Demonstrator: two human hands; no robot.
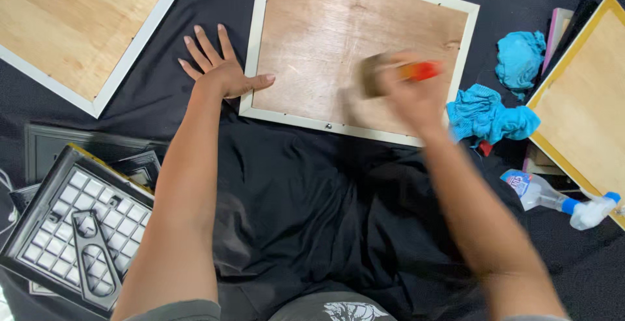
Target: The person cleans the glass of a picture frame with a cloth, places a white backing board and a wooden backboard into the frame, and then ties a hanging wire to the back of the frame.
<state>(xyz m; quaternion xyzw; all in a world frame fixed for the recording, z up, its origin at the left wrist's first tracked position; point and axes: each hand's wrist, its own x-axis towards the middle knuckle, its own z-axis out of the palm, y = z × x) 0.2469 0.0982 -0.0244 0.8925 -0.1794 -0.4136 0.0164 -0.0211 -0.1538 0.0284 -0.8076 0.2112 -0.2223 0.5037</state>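
Head view looks straight down on a black cloth (312,217) spread over the surface, with both forearms reaching away from the body. Nearest on the left lies a dark plastic frame back (71,230) with a white grid and a stand set into it, stacked over other dark frames. Near the right edge a spray bottle (560,200) lies on its side, clear with a blue collar and white trigger.

Farther out, the left hand (218,67) is spread flat, fingers wide and holding nothing, its palm on the cloth and its thumb pressed to the white left edge of the middle frame (345,41). That frame lies face down in the centre, plywood backing up, with a metal hanger at its far edge. The right hand (413,90) is over the backing's right part, blurred by motion; it is closed around a brush (390,73) with an orange-red handle and a dark head that rests on or just above the wood. Which of the two cannot be told through the blur.

Just right of that hand, two crumpled blue rags (495,116) lie on the cloth, one beyond the other. A yellow-edged frame (586,99) lies at the far right, back up, over a few more frames. Another white-edged frame (78,28) fills the far left corner, also plywood side up.
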